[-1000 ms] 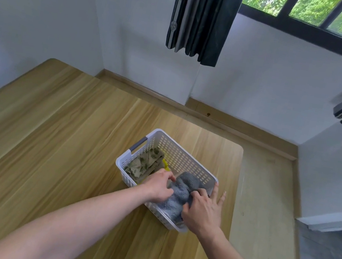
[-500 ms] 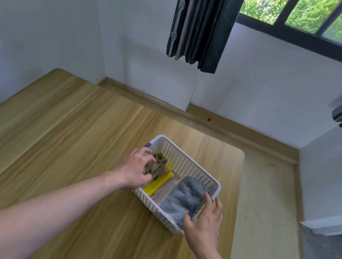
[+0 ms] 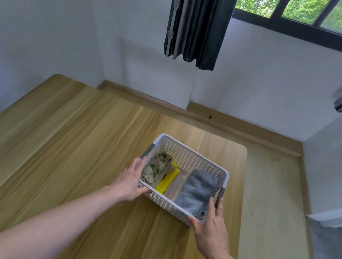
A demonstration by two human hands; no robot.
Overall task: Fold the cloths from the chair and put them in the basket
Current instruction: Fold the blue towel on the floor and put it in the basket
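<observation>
A white perforated basket [image 3: 188, 157] with grey handles stands near the right end of the wooden table [image 3: 71, 146]. Folded cloths lie side by side inside it: a leaf-print cloth [image 3: 156, 169] at the left, a yellow cloth [image 3: 167, 182], a pale cloth [image 3: 175, 187], and a grey towel [image 3: 197, 191] at the right. My left hand [image 3: 129, 182] rests against the basket's near left corner, fingers straight along the side wall. At the near right corner my right hand [image 3: 210, 226] touches the basket with straight fingers, thumb on the front wall. No chair is in view.
The table's right edge [image 3: 240, 210] runs close beside the basket, with floor [image 3: 275, 216] beyond it. White walls, a dark curtain [image 3: 196, 19] and a window [image 3: 312, 10] stand behind the table.
My left hand came out of the basket, leaving the leaf-print cloth lying flat, and moved to the near left corner. My right hand shifted from the grey towel to the near right corner.
</observation>
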